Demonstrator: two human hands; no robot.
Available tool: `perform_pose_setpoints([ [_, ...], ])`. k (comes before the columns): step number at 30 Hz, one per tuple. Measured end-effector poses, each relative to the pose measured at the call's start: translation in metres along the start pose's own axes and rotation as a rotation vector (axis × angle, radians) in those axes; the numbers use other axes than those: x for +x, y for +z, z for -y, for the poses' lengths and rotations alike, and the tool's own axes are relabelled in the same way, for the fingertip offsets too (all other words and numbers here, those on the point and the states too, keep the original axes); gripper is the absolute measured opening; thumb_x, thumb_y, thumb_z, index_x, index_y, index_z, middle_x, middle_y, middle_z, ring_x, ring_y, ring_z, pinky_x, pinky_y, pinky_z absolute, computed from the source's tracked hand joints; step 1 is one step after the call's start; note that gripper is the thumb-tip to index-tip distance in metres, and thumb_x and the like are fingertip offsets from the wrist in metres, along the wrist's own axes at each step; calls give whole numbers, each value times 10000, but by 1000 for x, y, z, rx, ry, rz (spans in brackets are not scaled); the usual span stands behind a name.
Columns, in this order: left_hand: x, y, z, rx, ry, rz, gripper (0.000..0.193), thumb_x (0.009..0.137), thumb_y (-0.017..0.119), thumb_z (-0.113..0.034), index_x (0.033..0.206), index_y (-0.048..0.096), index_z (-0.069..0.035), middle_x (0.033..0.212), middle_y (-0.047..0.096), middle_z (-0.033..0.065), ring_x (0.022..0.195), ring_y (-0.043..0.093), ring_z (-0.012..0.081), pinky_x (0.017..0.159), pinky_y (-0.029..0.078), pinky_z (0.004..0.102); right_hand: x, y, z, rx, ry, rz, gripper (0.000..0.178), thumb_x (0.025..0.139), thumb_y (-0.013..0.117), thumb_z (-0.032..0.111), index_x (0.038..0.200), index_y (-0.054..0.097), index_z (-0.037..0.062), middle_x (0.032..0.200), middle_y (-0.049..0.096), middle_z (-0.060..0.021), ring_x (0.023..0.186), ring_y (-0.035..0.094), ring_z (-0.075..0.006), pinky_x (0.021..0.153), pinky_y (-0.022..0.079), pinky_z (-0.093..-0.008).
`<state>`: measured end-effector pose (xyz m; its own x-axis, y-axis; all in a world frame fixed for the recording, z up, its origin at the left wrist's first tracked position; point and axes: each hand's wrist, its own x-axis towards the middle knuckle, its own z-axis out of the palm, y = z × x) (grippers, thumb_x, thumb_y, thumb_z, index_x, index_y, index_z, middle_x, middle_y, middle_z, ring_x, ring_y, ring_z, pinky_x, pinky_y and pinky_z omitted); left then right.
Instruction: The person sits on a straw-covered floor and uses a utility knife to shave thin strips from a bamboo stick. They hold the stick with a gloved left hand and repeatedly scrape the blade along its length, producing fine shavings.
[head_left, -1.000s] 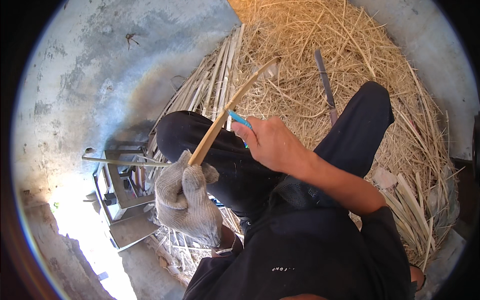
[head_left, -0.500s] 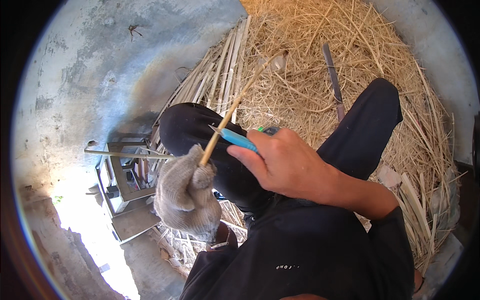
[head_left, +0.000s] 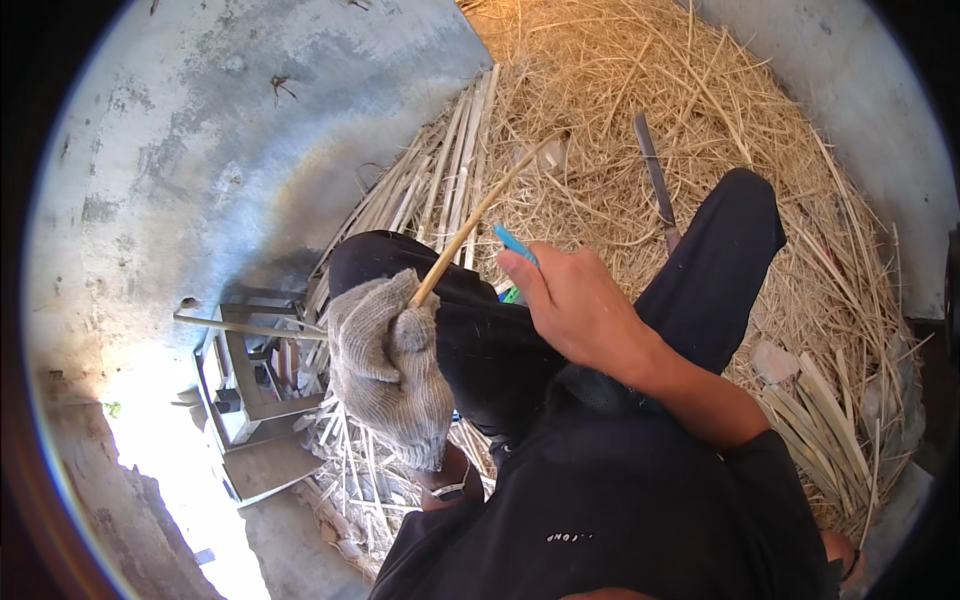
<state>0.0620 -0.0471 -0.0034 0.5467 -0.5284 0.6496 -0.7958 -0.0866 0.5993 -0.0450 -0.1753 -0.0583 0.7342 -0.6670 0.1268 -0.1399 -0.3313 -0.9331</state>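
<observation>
My left hand (head_left: 390, 365), in a grey knitted glove, is closed around a slender yellowish bamboo stick (head_left: 475, 225). The stick slants up and away to the right over my bent left knee. Another length of pale stick (head_left: 250, 327) juts out left of the glove; whether both are one piece is hidden by the hand. In my bare right hand (head_left: 595, 310) is a blue-handled utility knife (head_left: 515, 243), gripped between thumb and fingers. The knife is apart from the stick, to its right, and its blade is hard to make out.
Straw-like shavings (head_left: 590, 80) cover the floor ahead. A long-bladed machete (head_left: 655, 170) lies on them beyond my right knee. Split bamboo strips (head_left: 465, 150) lie along the left wall (head_left: 200, 130), with more strips (head_left: 820, 430) at right. A wooden frame (head_left: 265, 410) stands at left.
The knife, earlier with its blade at the stick, has moved away up and to the right with my right hand. My left hand and the stick have shifted slightly right.
</observation>
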Motion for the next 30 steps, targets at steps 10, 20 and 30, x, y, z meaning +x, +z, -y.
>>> perform_pose_setpoints([
  [10, 0, 7, 3, -58, 80, -78, 248, 782, 802, 45, 1013, 714, 17, 1016, 729, 202, 860, 741, 290, 756, 607, 346, -7, 3, 18, 49, -125, 120, 338, 1036, 538, 346, 984, 506, 13, 540, 567, -202, 503, 604, -429, 466, 464, -504],
  [20, -5, 9, 11, -65, 10, -140, 263, 718, 835, 64, 947, 719, 9, 963, 733, 203, 904, 734, 284, 779, 607, 340, -3, 18, 13, -131, -154, 37, 314, 997, 621, 286, 864, 513, 24, 509, 531, -175, 466, 588, -394, 433, 451, -474],
  [30, -8, 7, 9, -107, -269, -257, 250, 744, 807, 94, 964, 708, 30, 970, 719, 196, 869, 718, 254, 753, 608, 308, 18, 45, -19, -301, -257, -37, 313, 1018, 576, 293, 896, 557, 5, 573, 574, -220, 542, 625, -405, 479, 482, -475],
])
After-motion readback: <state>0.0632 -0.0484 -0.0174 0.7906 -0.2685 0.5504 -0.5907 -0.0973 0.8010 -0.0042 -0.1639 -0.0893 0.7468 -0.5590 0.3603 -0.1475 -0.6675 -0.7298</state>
